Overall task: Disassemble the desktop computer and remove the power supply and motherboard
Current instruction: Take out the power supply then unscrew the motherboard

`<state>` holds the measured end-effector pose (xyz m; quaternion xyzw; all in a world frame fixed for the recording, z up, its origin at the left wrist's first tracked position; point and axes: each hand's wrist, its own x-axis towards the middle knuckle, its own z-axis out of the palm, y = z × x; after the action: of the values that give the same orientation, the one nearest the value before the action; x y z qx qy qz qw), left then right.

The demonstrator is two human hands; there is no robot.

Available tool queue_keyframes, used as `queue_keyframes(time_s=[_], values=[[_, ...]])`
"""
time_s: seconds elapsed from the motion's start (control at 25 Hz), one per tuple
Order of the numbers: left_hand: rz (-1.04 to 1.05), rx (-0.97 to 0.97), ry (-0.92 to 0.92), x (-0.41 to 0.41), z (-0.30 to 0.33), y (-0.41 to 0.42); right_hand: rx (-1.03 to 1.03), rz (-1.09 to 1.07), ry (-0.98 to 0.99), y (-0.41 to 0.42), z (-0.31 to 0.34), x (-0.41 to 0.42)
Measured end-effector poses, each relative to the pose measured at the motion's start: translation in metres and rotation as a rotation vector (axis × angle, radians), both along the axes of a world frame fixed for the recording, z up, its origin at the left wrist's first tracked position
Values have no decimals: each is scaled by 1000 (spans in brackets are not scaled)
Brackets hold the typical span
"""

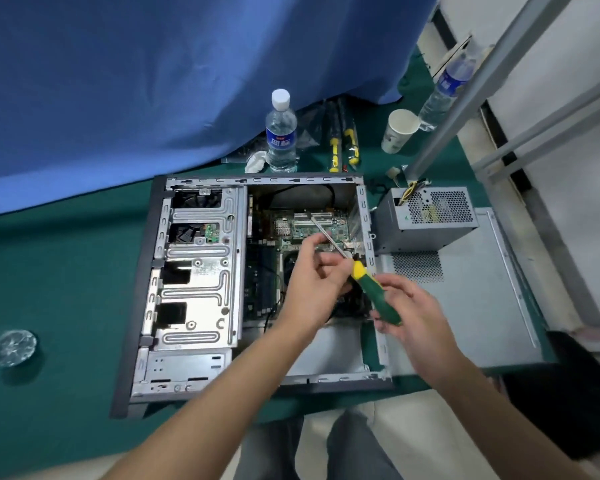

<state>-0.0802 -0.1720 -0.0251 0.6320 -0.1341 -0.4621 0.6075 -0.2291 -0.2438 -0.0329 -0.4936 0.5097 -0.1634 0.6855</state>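
Even, fairly bright indoor light falls from above onto the open computer case [246,282], whose bare metal drive cage shows soft pale sheen rather than hard glare. Shadows are faint; the deepest dark sits inside the case's right bay. Wide-angle distortion bends the frame well away from the case. Left of it, a clear round object [16,348] is smeared by blur.

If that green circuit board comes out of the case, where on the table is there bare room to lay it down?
The widest bare patch of green cloth lies left of the computer case, between the blue curtain and the bottle lying on its side. Behind the case it is crowded: a water bottle, spare screwdrivers and a paper cup. To the right, the power supply sits on the side panel.
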Motion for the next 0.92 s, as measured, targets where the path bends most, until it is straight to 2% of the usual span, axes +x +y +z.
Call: queue_keyframes(time_s=[0.04, 0.16, 0.24, 0.28, 0.4, 0.52, 0.64, 0.8, 0.92], values=[[-110, 39, -191, 1, -9, -3, 45, -93, -15, -10, -5, -13], [-580, 240, -1039, 10, -45, -9, 66, -247, -42, -45, -21, -57], [-868, 280, -1409, 13, -69, -13, 31, -256, 49, -64, -32, -84], [-964, 302, -1508, 13, -80, -15, 19, -249, 102, -71, -40, -97], [-1068, 268, -1580, 17, -107, -21, -29, -214, 232, -90, -67, -125], [-967, 131, -1626, 24, -120, -23, -83, -176, 288, -106, -98, -133], [-859, 35, -1712, 21, -128, -24, -170, -92, 237, -119, -122, -127], [-854, 54, -1791, 25, -142, -23, -303, -42, 134, -136, -148, -116], [-839, 33, -1828, 31, -151, -22, -420, 14, 189, -143, -169, -113]])
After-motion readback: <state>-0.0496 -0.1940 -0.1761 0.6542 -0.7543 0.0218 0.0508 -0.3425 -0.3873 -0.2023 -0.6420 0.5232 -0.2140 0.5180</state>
